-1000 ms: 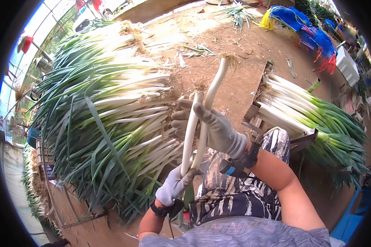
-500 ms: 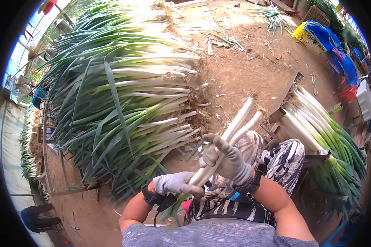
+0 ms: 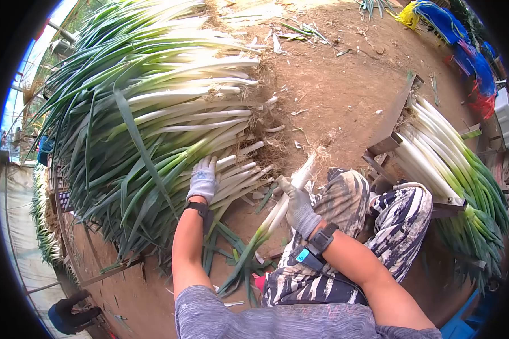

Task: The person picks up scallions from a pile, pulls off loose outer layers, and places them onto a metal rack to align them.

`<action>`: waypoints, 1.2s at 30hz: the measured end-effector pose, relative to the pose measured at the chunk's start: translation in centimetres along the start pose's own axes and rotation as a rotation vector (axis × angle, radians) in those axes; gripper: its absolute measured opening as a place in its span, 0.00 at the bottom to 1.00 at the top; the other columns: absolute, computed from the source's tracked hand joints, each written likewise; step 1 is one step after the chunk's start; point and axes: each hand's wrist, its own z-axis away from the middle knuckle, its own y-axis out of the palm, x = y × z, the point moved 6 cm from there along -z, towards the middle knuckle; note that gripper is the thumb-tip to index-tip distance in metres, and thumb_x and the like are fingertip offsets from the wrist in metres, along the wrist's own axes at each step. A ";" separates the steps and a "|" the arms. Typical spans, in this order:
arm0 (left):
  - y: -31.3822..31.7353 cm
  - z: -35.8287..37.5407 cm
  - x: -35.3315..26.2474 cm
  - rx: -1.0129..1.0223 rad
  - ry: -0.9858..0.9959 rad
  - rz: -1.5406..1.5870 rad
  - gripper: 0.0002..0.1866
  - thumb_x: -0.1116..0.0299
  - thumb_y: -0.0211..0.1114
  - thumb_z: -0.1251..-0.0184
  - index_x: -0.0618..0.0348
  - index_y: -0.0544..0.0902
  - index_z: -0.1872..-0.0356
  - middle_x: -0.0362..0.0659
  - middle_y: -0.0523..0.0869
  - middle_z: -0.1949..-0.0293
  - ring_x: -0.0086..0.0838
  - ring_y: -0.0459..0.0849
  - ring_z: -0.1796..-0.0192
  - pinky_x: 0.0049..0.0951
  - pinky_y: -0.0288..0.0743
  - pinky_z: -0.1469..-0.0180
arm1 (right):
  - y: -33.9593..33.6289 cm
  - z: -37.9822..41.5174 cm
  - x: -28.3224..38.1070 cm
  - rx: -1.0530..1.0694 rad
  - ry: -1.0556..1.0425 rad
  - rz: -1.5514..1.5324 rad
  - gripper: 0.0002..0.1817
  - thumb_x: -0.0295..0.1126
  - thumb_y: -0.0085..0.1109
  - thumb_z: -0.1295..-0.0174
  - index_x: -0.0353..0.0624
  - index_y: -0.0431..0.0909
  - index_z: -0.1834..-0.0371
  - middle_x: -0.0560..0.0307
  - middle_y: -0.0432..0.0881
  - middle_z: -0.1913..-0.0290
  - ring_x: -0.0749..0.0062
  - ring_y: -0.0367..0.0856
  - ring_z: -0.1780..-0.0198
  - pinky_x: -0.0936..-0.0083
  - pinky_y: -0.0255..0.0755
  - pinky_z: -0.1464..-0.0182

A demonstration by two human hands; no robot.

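My right hand (image 3: 301, 210), in a grey-white glove, is closed around long green onions (image 3: 271, 219); their white shanks and roots point up and away, and the dark leaves hang down to my left. My left hand (image 3: 204, 179), gloved too, lies on the big heap of green onions (image 3: 169, 113) with its fingers stretched over the white stalks near the front edge. Nothing shows as gripped in it. To my right, a trimmed bunch of green onions (image 3: 435, 152) rests on a metal stand (image 3: 387, 135), roots toward the plate.
Loose leaves and peelings (image 3: 308, 31) lie on the bare soil (image 3: 345, 73). Blue and yellow netting (image 3: 435, 20) and a white container (image 3: 506, 116) are at the far right. A low metal frame (image 3: 107, 273) supports the heap. More onions stand along the left wall.
My left hand has let go of the held stalks and moved forward and left onto the heap. My right hand keeps its hold, with the stalks now lower. The view has shifted slightly.
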 end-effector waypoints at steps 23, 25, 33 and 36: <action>-2.7 6.1 -4.8 0.472 -0.210 -0.011 0.11 0.73 0.64 0.49 0.56 0.80 0.62 0.48 0.84 0.64 0.44 0.83 0.58 0.41 0.73 0.55 | -0.3 -3.0 0.9 -0.033 0.051 0.031 0.12 0.33 0.62 0.40 0.39 0.79 0.55 0.59 0.80 0.73 0.74 0.78 0.71 0.75 0.74 0.66; -5.9 7.5 -6.2 0.322 -0.147 0.104 0.14 0.76 0.63 0.52 0.57 0.79 0.61 0.47 0.83 0.64 0.43 0.81 0.58 0.41 0.73 0.55 | 0.3 -2.5 0.8 -0.012 0.046 0.031 0.12 0.32 0.62 0.39 0.39 0.79 0.55 0.60 0.80 0.71 0.74 0.78 0.70 0.75 0.74 0.65; -10.3 10.6 -8.7 0.332 -0.135 0.143 0.17 0.76 0.62 0.53 0.55 0.77 0.57 0.46 0.81 0.63 0.44 0.79 0.57 0.42 0.71 0.56 | 1.1 -1.5 1.2 0.404 0.017 -0.208 0.21 0.25 0.58 0.45 0.37 0.74 0.45 0.52 0.81 0.51 0.66 0.78 0.51 0.66 0.75 0.47; -9.2 10.5 -9.2 0.336 -0.096 0.145 0.17 0.75 0.62 0.51 0.54 0.77 0.56 0.45 0.82 0.62 0.44 0.80 0.57 0.43 0.71 0.57 | 1.8 0.6 4.0 0.585 -0.041 -0.357 0.22 0.25 0.58 0.43 0.36 0.72 0.43 0.48 0.81 0.48 0.64 0.77 0.45 0.61 0.74 0.43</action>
